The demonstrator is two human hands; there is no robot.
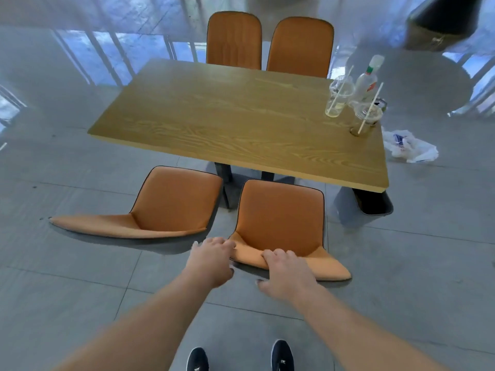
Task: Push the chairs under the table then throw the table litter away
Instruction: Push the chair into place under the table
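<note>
A wooden table (227, 121) stands ahead with orange chairs around it. The near right chair (281, 218) is pulled out from the table; my left hand (211, 259) grips the left end of its backrest top and my right hand (285, 273) grips the middle of it. The near left chair (171, 202) stands beside it, also out from the table. Two far chairs (234, 40) (301, 46) sit close to the far edge. Litter crowds the table's right end: a plastic cup with a straw (338, 99), a clear bottle (368, 79), another cup with a straw (365, 117).
A dark bin (375, 203) stands on the floor under the table's right end. A crumpled white plastic bag (411, 147) lies on the grey tiled floor to the right. My two dark shoes (282, 356) show at the bottom.
</note>
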